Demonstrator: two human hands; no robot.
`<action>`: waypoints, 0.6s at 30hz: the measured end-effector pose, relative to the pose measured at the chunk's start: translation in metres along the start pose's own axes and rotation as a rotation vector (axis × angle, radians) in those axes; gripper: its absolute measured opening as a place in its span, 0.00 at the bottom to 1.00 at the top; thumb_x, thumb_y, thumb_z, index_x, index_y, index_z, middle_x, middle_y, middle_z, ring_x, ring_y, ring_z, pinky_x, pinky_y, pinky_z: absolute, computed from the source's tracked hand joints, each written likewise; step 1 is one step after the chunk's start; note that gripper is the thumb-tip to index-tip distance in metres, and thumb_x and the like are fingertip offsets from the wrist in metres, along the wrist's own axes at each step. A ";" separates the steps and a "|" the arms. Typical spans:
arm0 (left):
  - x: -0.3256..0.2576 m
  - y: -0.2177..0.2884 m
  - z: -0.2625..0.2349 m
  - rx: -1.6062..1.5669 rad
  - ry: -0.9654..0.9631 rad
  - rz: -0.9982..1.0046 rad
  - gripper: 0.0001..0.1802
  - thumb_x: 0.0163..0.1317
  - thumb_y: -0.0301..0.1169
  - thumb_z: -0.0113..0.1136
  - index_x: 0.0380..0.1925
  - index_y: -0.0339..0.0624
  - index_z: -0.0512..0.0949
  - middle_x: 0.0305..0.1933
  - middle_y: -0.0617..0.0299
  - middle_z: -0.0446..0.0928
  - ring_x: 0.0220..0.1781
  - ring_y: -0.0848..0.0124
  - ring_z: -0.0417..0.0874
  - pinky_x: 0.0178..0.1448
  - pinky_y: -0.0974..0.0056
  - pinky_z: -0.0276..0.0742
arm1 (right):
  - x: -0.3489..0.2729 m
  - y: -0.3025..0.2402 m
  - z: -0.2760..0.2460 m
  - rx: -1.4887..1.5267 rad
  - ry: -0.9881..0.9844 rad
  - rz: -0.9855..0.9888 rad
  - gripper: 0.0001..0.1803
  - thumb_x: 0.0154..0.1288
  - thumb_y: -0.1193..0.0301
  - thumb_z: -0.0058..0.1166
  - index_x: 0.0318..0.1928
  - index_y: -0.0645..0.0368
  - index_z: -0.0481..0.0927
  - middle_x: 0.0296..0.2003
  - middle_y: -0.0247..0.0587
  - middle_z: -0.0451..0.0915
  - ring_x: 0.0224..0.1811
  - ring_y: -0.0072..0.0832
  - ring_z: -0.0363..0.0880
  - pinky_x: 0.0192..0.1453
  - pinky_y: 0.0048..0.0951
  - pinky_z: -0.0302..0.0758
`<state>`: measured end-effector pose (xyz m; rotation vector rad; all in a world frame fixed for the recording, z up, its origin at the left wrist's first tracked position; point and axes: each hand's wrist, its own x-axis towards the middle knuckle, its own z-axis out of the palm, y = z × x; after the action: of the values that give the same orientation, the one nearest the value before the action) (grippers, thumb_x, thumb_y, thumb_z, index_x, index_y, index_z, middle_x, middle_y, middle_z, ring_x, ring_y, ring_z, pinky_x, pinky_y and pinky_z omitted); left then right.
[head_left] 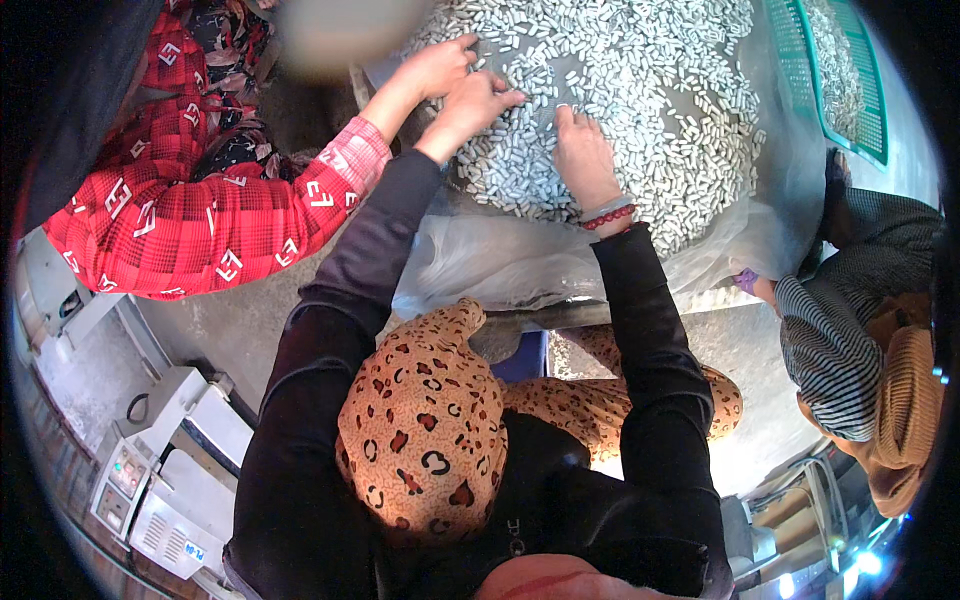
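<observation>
A wide heap of small silvery cylinders, like short metal pins, lies on a plastic-covered table. At the heap's left side is my left hand, fingers bent and drawn together low over the pieces. My right hand, with a red bead bracelet at the wrist, rests among the cylinders near the middle. Its fingers are curled, their tips at a small bare patch. What either hand pinches is too small to make out. Just beyond my left hand, a co-worker's hand touches the same heap.
Clear plastic sheeting hangs over the table's near edge. A green basket of similar pieces stands at far right. The co-worker's red checked sleeve is close on my left. Another person sits at right. A white machine stands at lower left.
</observation>
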<state>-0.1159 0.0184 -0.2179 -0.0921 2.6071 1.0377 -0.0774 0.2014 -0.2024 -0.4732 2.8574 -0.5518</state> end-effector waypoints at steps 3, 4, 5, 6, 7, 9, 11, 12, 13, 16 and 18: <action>0.006 -0.008 0.023 0.284 0.129 0.113 0.16 0.48 0.37 0.64 0.27 0.33 0.76 0.30 0.42 0.76 0.31 0.47 0.77 0.34 0.57 0.72 | 0.007 0.006 -0.010 0.169 0.117 0.083 0.18 0.48 0.78 0.52 0.44 0.62 0.70 0.32 0.52 0.76 0.38 0.43 0.75 0.39 0.36 0.74; 0.004 0.003 0.027 0.209 -0.005 0.131 0.15 0.48 0.37 0.64 0.27 0.35 0.77 0.30 0.44 0.76 0.31 0.49 0.78 0.35 0.57 0.72 | 0.004 0.018 -0.013 0.275 0.155 0.136 0.18 0.49 0.77 0.53 0.43 0.62 0.71 0.31 0.51 0.76 0.36 0.41 0.76 0.39 0.35 0.74; 0.003 0.014 0.030 0.135 -0.138 0.147 0.14 0.48 0.37 0.64 0.28 0.37 0.78 0.31 0.46 0.77 0.31 0.51 0.78 0.35 0.58 0.72 | 0.002 0.029 -0.014 0.381 0.193 0.188 0.17 0.49 0.76 0.53 0.43 0.62 0.73 0.30 0.50 0.77 0.34 0.40 0.76 0.38 0.34 0.74; 0.003 0.023 0.032 0.065 -0.265 0.164 0.13 0.48 0.37 0.64 0.28 0.38 0.78 0.31 0.48 0.78 0.30 0.53 0.79 0.36 0.58 0.73 | 0.003 0.034 -0.021 0.490 0.237 0.236 0.17 0.49 0.75 0.54 0.43 0.62 0.74 0.29 0.49 0.77 0.33 0.38 0.77 0.38 0.34 0.74; -0.001 0.030 0.037 -0.045 -0.334 0.113 0.13 0.45 0.37 0.67 0.28 0.42 0.80 0.30 0.53 0.79 0.31 0.59 0.79 0.36 0.60 0.73 | -0.001 0.037 -0.028 0.643 0.218 0.337 0.13 0.51 0.75 0.54 0.40 0.60 0.78 0.28 0.46 0.79 0.27 0.30 0.76 0.36 0.29 0.72; -0.003 0.036 0.037 -0.128 -0.321 0.184 0.14 0.43 0.36 0.67 0.30 0.43 0.80 0.29 0.54 0.79 0.31 0.63 0.79 0.37 0.62 0.73 | -0.011 0.047 -0.040 0.675 0.195 0.320 0.12 0.51 0.75 0.54 0.40 0.60 0.78 0.29 0.42 0.80 0.26 0.26 0.75 0.35 0.26 0.72; -0.008 0.047 0.018 -0.068 -0.298 0.177 0.14 0.42 0.33 0.68 0.32 0.46 0.80 0.30 0.56 0.79 0.33 0.65 0.80 0.39 0.64 0.73 | -0.020 0.047 -0.053 0.798 0.150 0.340 0.11 0.53 0.76 0.53 0.40 0.62 0.77 0.33 0.42 0.81 0.26 0.23 0.75 0.33 0.21 0.71; -0.009 0.041 0.012 0.022 -0.230 0.208 0.15 0.42 0.34 0.68 0.33 0.47 0.80 0.31 0.56 0.80 0.34 0.64 0.80 0.39 0.63 0.73 | -0.023 0.047 -0.055 1.032 0.181 0.408 0.11 0.53 0.77 0.52 0.39 0.63 0.77 0.33 0.43 0.80 0.27 0.23 0.75 0.33 0.21 0.71; -0.010 0.035 0.016 0.027 -0.215 0.285 0.15 0.43 0.36 0.68 0.33 0.47 0.80 0.31 0.56 0.79 0.35 0.62 0.80 0.39 0.63 0.73 | -0.026 0.048 -0.057 1.266 0.212 0.475 0.10 0.54 0.77 0.52 0.39 0.65 0.76 0.33 0.44 0.80 0.28 0.24 0.75 0.33 0.21 0.71; -0.021 0.051 0.026 0.028 -0.095 0.428 0.17 0.46 0.39 0.65 0.36 0.45 0.79 0.32 0.55 0.79 0.36 0.58 0.79 0.39 0.61 0.74 | -0.036 0.050 -0.058 1.666 0.303 0.605 0.07 0.55 0.77 0.50 0.36 0.66 0.73 0.30 0.41 0.77 0.27 0.24 0.74 0.32 0.21 0.71; -0.018 0.053 0.048 0.101 -0.063 0.545 0.16 0.48 0.41 0.63 0.32 0.42 0.77 0.31 0.57 0.77 0.35 0.57 0.78 0.38 0.58 0.73 | -0.042 0.049 -0.055 1.824 0.358 0.671 0.05 0.55 0.77 0.49 0.33 0.65 0.72 0.27 0.38 0.74 0.25 0.24 0.72 0.31 0.21 0.70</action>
<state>-0.0955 0.0886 -0.2096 0.6976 2.6793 1.0411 -0.0649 0.2772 -0.1658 0.8597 1.3349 -2.5166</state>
